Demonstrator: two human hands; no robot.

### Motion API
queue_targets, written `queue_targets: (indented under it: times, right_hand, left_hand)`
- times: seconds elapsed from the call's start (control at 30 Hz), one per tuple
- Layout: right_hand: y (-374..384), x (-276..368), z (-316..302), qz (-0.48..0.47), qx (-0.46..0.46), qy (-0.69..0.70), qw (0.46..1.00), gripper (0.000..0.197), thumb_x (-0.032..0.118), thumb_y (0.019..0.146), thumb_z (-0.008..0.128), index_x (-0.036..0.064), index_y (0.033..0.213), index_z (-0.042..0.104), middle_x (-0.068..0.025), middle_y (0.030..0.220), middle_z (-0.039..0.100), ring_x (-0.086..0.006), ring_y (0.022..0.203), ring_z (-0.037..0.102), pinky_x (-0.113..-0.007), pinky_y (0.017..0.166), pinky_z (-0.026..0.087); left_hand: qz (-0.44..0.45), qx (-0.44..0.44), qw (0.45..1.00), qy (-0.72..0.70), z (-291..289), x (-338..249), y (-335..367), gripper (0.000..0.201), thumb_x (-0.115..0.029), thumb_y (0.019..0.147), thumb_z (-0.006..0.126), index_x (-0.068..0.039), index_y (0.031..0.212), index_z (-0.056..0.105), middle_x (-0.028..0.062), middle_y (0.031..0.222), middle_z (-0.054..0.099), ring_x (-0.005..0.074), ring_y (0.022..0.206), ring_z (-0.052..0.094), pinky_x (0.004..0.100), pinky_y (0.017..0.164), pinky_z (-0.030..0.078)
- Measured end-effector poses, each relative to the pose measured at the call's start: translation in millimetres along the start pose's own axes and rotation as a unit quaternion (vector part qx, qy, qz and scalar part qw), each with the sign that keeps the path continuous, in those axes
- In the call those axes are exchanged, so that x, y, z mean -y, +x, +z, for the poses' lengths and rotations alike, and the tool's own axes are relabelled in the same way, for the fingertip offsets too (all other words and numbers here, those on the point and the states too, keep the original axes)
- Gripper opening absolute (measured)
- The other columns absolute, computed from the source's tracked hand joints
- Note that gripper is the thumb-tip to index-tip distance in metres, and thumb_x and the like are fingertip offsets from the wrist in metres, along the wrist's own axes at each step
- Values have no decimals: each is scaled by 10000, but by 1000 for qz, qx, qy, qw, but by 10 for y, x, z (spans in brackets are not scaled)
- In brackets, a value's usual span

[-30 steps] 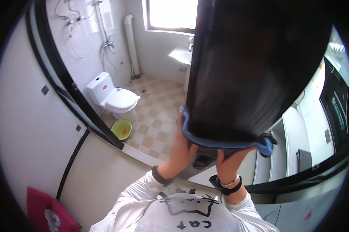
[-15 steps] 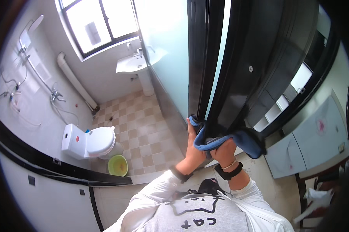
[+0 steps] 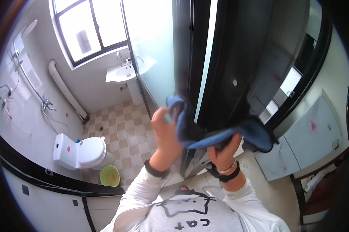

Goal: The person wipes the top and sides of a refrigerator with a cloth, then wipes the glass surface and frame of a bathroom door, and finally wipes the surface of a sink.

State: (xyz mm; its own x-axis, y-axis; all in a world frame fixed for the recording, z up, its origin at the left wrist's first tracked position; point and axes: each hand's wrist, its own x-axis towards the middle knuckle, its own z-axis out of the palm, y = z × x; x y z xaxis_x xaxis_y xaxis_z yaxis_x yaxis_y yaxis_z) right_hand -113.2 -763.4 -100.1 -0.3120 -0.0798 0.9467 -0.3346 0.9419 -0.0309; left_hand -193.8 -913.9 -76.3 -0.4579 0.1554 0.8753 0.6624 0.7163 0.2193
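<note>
Since half a second ago, your left hand (image 3: 166, 133) has moved up and leftward, lifting the near-left end of the cloth (image 3: 205, 141) with it; the whole scene has also slid a little left and down as your head turned.

In the head view, the cloth is just right of the middle of the frame, in front of the foot of the black door (image 3: 236, 50). It is blue along the edge nearest you and dark behind. Its long axis runs mostly across the frame, sagging in the middle: the left end bends steeply up toward the top of the frame, and the right end points right and slightly down. Your left hand has its fingers half curled beside that raised end; blur hides how firmly it grips. Your right hand (image 3: 224, 154), just below and right of the middle, is closed on the cloth's lower edge, most of its fingers hidden.

Frosted glass (image 3: 153, 38) stands at upper centre, left of the door, with the sink (image 3: 114, 76) left of it. The toilet (image 3: 92, 150) is at left, the green basin (image 3: 102, 176) just below it. A pale cupboard (image 3: 292, 152) sits at right.
</note>
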Motion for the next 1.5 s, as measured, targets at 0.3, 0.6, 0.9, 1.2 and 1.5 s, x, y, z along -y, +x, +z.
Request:
queue_targets:
  times: [0.3,0.6,0.9,1.2,1.5]
  right_hand:
    - [369,-210,-144,53,-90,44,994,570,267,794,591,-50,1221,386,-242,1214,400,-382,1062,431,-434,957,274]
    - [288,-131,-249,160,34,-15,986,674,434,815,484,-77,1234,351,-307,1296,277,-441,1187,286,-495,994,164]
    - [334,-183,-106,102,-19,1,995,643,394,791,472,-55,1237,356,-266,1250,380,-432,1174,333,-474,1002,197]
    - [456,-46,63,138,50,62,987,582,395,853,411,-19,1262,384,-198,1271,430,-342,1176,395,-409,1018,246]
    - [-308,-117,188,169,177,231,942,590,401,882,385,-19,1290,318,-156,1305,385,-266,1191,378,-358,1019,256]
  left_hand:
    - [-13,-115,978,-173,-156,-106,630,411,-54,825,486,26,1224,431,173,1133,430,305,1037,431,344,912,324]
    - [-4,-64,946,-317,261,-113,313,742,-226,792,514,116,1326,129,310,1381,150,450,1288,143,460,1050,125]
    - [111,-121,949,-269,272,-112,673,654,-92,765,489,102,1320,202,324,1368,180,482,1274,166,508,1034,147]
    - [105,-109,943,-295,227,-100,520,598,41,682,491,114,1253,326,333,1329,257,509,1237,231,544,1008,184]
    - [145,-69,936,-314,341,-131,-377,309,-111,775,523,-36,1069,583,217,1219,489,364,1224,371,434,1058,125]
